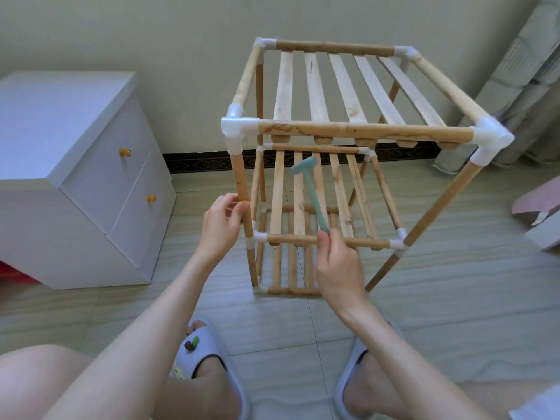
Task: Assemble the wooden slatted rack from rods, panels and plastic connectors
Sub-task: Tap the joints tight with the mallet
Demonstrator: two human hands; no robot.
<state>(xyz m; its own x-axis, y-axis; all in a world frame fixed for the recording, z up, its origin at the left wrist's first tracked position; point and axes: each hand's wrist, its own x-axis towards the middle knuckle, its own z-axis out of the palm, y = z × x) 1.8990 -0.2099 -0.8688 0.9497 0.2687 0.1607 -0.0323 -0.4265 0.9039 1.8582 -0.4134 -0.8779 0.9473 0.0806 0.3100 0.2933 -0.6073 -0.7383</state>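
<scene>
At centre, toward 12 o'clock: rack (348,131) stands upright on the floor (424,313), three slatted tiers already joined, so the build looks nearly done.
Cabinet: white cabinet (69,177) at 9 o'clock, well apart from the rack, with two amber knobs.
Curtain: grey curtain (524,71) at 2 o'clock, behind the rack's far right corner.
Tiers, counted: three; five slats show on the top tier, and the lower two are partly hidden.
Posts: four uprights run down through the tiers; the near-left post (242,189) is at 10 o'clock of the hands.
Connectors: four white connectors at the top corners, the near-left one (238,127) largest in view; smaller ones sit at the middle and bottom corners, some hidden.
Left hand: left hand (219,228) curls its fingers round the near-left post just above the middle joint.
Right hand: right hand (339,265) pinches the handle end of a green mallet (312,189), head raised at 12 o'clock, over the middle tier.
Slippers: two, at 6 o'clock.
Risk, a swing: the pinch sits far down the handle, so a blow could twist the mallet or glance off a connector.
Risk, fingers: left fingers lie close to the middle joint and could be struck.
Risk, frame: a hard off-centre tap could rack the frame or pop a loose rod out.
</scene>
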